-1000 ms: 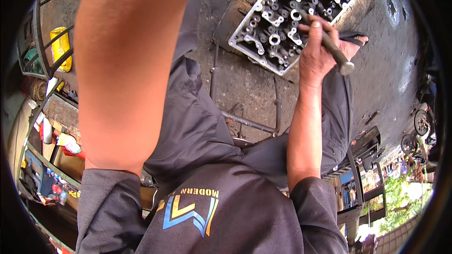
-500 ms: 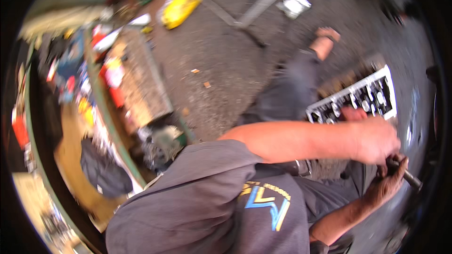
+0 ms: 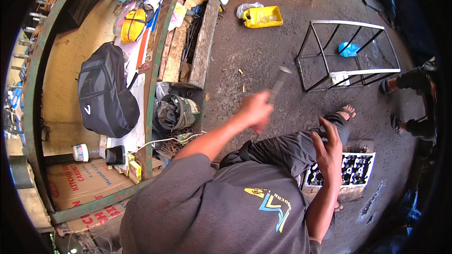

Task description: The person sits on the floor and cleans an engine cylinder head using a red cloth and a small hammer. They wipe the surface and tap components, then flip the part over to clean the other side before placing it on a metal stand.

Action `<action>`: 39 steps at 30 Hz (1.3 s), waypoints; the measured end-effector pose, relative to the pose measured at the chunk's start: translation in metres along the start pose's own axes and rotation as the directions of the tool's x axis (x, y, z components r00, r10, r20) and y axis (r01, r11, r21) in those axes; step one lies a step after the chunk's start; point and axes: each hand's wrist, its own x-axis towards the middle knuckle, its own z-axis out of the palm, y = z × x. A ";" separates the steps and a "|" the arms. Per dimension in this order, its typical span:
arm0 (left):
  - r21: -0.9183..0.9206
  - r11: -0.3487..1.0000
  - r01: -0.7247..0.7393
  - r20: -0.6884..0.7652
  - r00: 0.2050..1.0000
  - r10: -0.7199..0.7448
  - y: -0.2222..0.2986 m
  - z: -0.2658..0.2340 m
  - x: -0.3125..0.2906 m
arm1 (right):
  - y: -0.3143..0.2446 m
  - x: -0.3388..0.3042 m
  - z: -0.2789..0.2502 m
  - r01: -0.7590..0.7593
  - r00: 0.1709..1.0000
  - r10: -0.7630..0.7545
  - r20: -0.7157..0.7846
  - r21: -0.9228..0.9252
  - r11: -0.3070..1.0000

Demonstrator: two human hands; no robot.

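Note:
My left hand (image 3: 255,109) is raised in front of me, over the floor. It is closed around a dark grey cylindrical rod (image 3: 278,84) with a flat round end, slightly blurred, pointing up and away. My right hand (image 3: 329,150) is lifted beside my bent knee with its fingers apart and nothing in it. Just beyond that hand, an engine cylinder head (image 3: 346,169) with a pale metal rim and dark openings lies on wood blocks (image 3: 332,194) on the floor. Neither hand touches it.
To the left, a green-framed bench (image 3: 162,51) bears a black backpack (image 3: 106,94). Near it are a wooden tool box (image 3: 200,49) and a bucket of parts (image 3: 181,111). Ahead stand a cut yellow jug (image 3: 263,17) and a metal frame (image 3: 348,71). Another person's legs (image 3: 416,103) are at right.
My hands have come apart. My left hand has swung leftward with the rod, away from the cylinder head; my right hand has let go and risen, opening. The view has turned left.

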 end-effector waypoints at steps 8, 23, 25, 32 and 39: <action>0.271 0.890 0.366 -0.661 0.743 -0.104 -0.210 -0.193 0.080 | 0.114 -0.160 -0.057 -0.693 0.682 0.698 -0.220 0.113 0.712; -0.812 0.480 0.332 0.358 0.933 -0.039 -0.099 0.029 0.104 | 0.061 -0.395 -0.049 -0.947 -0.099 0.387 -0.917 0.207 0.247; -0.774 0.511 0.375 0.456 0.889 0.039 -0.033 0.093 0.069 | 0.069 -0.397 -0.033 -0.959 -0.218 0.426 -0.878 0.274 0.075; 0.298 0.480 -0.825 0.183 0.543 0.820 0.043 0.135 -0.027 | 0.107 -0.409 0.039 -0.882 -0.338 0.484 -0.807 0.451 0.137; 0.293 0.449 -0.844 0.246 0.520 0.818 0.027 0.133 -0.040 | 0.108 -0.413 0.034 -0.860 -0.339 0.404 -0.850 0.454 0.233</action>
